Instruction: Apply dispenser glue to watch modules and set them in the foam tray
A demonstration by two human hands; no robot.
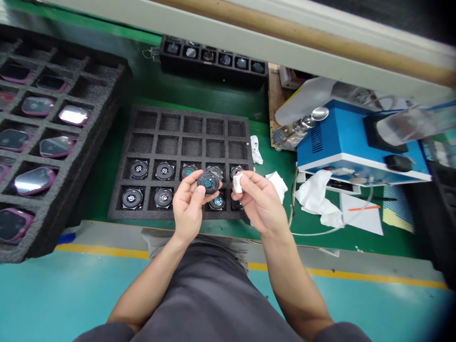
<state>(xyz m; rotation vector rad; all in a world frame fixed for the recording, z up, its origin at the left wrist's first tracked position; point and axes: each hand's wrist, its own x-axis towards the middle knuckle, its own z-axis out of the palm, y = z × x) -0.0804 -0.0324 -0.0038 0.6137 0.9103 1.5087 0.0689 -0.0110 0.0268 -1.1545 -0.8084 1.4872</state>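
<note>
My left hand (pixel 190 199) is closed on a round black watch case (pixel 208 183) with a blue-lit ring on its face, held above the foam tray. To its right, my right hand (pixel 261 199) pinches a small folded white cloth (pixel 237 182), a short gap away from the watch case. Below both hands lies the dark grey foam tray (pixel 171 189). Its two nearer rows hold several round black watch cases such as this one (pixel 165 170), some partly hidden by my hands. The two farther rows have bare pockets.
At the left stands a raised foam tray (pixel 117 85) of purple-edged devices. Another foam tray (pixel 213 71) lies at the back. On the right are a blue machine (pixel 331 128), a metal pump bottle (pixel 295 132), crumpled white cloths (pixel 317 197) and an orange stick (pixel 363 208).
</note>
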